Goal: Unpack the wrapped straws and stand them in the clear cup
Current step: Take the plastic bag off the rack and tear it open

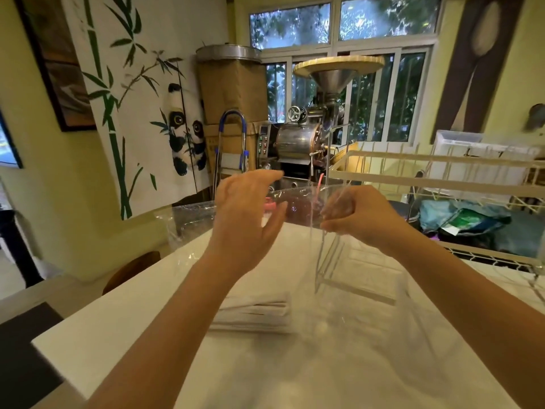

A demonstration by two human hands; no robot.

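White table [124, 335]: fills the lower half of the view, from 6 o'clock up to the centre. Wire rack [442, 175]: cream-coloured, at 3 o'clock along the table's right side. Clear box [194, 216]: transparent, at the table's far edge, around 10 o'clock of centre, behind the hands. Clear stand [354, 286]: an acrylic frame on the table just right of centre, below the right hand. Wrapped straws [253, 315]: a flat pale bundle lying on the table at 6 o'clock of centre, between the two forearms, touched by neither hand. Left hand [244, 219]: raised above the table just left of centre, fingers spread wide and curved, nothing held. Right hand [362, 216]: raised at 2 o'clock of centre, fingers pinched closed on a thin clear wrapper [317, 231] that hangs down from the fingertips; its contents are blurred. Pink straw [318, 187]: a thin pink line upright just left of the right hand, at 12 o'clock; whether the hand grips it cannot be told. The clear cup cannot be picked out with certainty.
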